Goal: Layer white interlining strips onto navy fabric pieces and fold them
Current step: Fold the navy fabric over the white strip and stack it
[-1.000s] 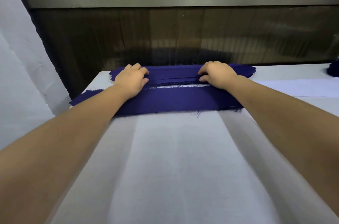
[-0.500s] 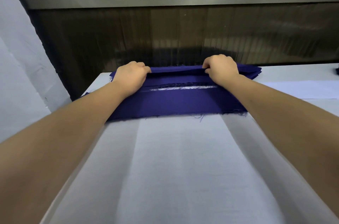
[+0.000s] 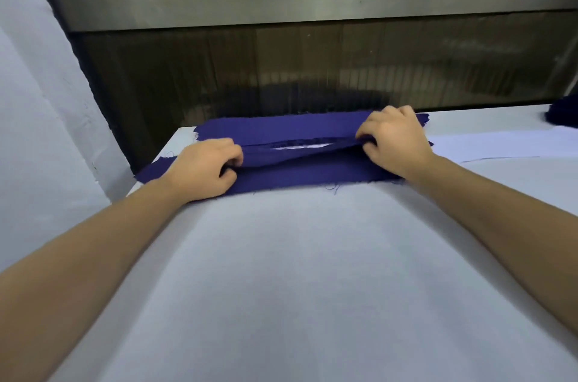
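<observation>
White-covered table (image 3: 312,288) carrying navy fabric piece (image 3: 281,128) at far edge, long axis running left-right, frayed ends pointing to both sides. Left hand (image 3: 203,166) pinching fabric's upper layer near left end, fingers curling round fold; right hand (image 3: 394,141) gripping same layer near right end. Between 2 hands, layer arching up and sagging, sliver of white interlining strip (image 3: 300,146) showing in gap. Right of fabric, white sheet (image 3: 500,144) lying flat; further right, dark bundle (image 3: 563,114) sitting at frame edge. Behind fabric, dark ribbed panel (image 3: 312,69) standing under metal band (image 3: 281,3).
</observation>
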The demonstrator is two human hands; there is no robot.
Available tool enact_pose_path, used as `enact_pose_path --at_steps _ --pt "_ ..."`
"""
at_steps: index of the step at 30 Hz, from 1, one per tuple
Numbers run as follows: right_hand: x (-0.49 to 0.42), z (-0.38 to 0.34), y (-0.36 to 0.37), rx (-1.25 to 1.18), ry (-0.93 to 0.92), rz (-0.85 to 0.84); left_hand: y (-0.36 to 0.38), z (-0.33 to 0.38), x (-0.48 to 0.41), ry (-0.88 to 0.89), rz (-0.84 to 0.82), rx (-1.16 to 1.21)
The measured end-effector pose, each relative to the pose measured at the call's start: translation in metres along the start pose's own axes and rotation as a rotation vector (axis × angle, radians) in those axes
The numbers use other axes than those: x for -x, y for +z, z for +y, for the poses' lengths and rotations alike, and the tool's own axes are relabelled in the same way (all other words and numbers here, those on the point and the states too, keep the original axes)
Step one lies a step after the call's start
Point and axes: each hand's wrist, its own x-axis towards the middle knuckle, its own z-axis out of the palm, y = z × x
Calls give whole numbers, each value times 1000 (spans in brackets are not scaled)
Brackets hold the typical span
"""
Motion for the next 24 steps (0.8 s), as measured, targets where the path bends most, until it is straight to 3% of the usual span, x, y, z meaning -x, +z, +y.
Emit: enact_pose_path --at_steps 6,9,15,21,24 --pt "36 -11 -25 29 -137 -107 -11 14 21 19 -67 42" --pt "49 -15 -35 -8 -135 -298 -16 25 32 19 -160 80" --pt "60 -7 -55 -355 -21 -644 -24 41 47 -25 -216 222" --pt "64 -3 -71 -668 61 -865 -25 44 50 -35 -301 330" --pt "65 1 -71 -807 129 -862 -24 41 51 -15 -254 441"
